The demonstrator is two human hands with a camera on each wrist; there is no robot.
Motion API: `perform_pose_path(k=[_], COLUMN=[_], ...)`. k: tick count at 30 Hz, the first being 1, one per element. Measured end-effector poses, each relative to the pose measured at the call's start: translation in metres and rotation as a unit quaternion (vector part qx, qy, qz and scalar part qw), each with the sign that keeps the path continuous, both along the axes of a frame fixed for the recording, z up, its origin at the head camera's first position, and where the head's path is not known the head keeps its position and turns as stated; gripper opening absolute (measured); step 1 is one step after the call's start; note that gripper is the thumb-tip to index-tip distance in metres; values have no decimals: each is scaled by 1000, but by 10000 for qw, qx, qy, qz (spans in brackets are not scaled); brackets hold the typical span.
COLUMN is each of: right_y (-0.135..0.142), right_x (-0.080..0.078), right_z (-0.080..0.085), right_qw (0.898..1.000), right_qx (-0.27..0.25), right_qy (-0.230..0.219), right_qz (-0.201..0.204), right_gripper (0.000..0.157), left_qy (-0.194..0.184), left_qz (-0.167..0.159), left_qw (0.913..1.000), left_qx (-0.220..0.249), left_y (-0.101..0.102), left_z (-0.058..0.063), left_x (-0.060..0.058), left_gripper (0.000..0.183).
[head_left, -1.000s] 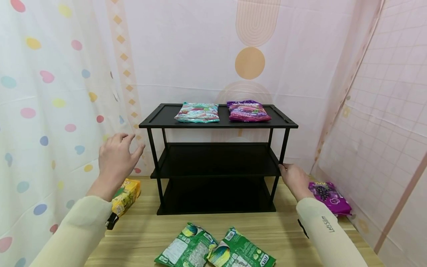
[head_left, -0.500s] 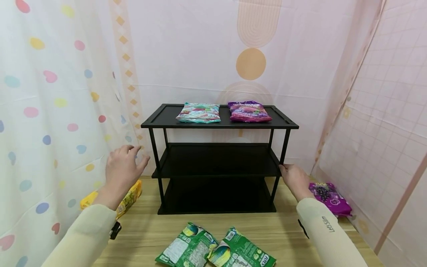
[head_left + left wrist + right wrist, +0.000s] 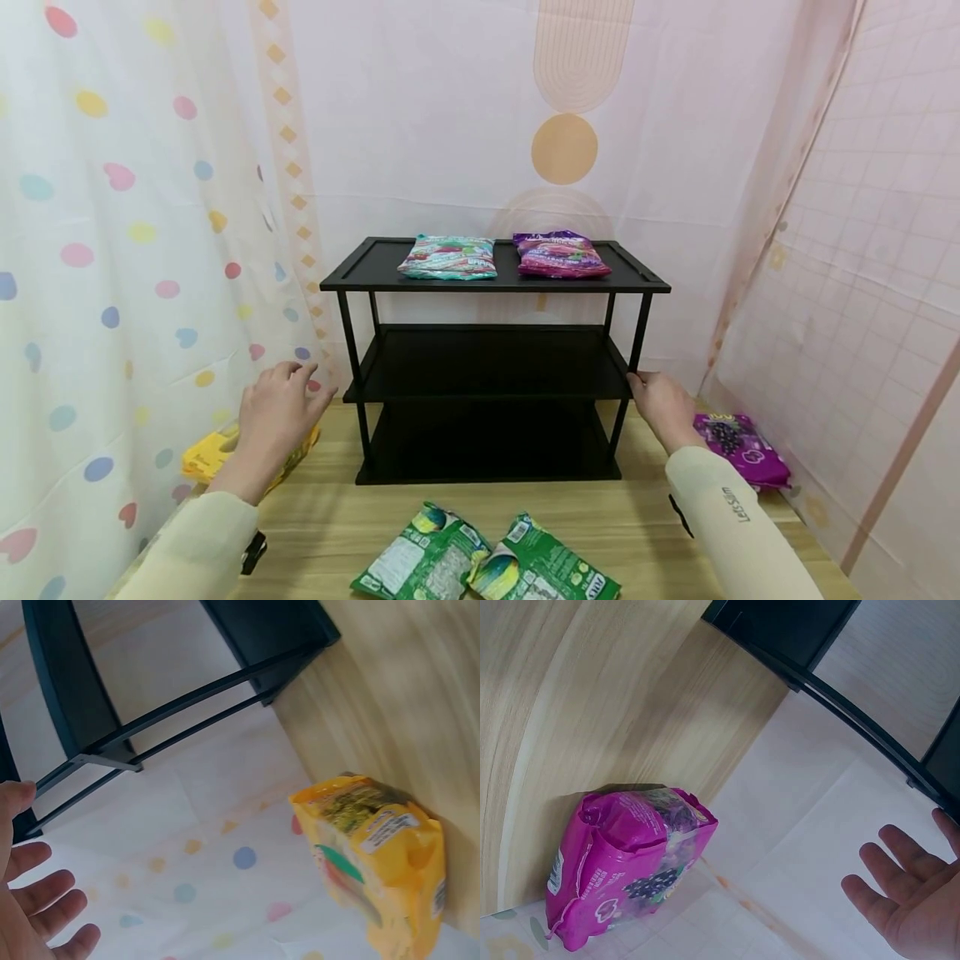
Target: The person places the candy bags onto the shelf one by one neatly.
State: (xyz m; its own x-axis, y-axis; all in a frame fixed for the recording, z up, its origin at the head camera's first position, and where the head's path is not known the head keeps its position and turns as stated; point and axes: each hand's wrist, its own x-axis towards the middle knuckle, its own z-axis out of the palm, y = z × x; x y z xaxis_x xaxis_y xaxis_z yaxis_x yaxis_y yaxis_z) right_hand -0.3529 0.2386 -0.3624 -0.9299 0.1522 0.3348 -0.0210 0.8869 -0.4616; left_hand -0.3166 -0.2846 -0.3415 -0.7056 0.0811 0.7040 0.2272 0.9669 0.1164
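A three-tier black shelf rack [image 3: 487, 287] stands on the wooden table. My left hand [image 3: 273, 417] hovers left of the rack, apart from it, its fingers spread and holding nothing. Beside and below that hand lies a yellow snack bag [image 3: 382, 862], partly hidden by my forearm in the head view. My right hand [image 3: 663, 408] touches the rack's right front post at the middle shelf. In the right wrist view its fingers [image 3: 900, 851] are extended, and the thumb is out of sight. On the top shelf lie a teal candy bag [image 3: 448, 257] and a purple-pink candy bag [image 3: 561, 254].
Two green snack bags [image 3: 423, 554] [image 3: 543, 562] lie on the table [image 3: 315, 533] in front of the rack. A purple grape-pictured bag [image 3: 742, 450] sits at the right by the curtain. Patterned curtains [image 3: 420, 108] close in the back and sides.
My left hand has lowered and shifted slightly right, showing more of the yellow bag. The right hand stays at the post; the rack and the other bags keep their places.
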Motion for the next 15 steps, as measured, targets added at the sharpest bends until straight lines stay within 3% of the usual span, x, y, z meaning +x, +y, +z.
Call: perform_pose_path(k=[15], right_y=[1], right_x=[-1], right_z=[-1], right_qw=[10000], right_qx=[-4], right_qy=[5], right_qz=[-8], right_gripper=[46], left_qy=[-395], left_qz=[25], left_qw=[9991], left_qx=[-147], left_y=[-4], left_z=[-43], left_x=[10], left_gripper=[49])
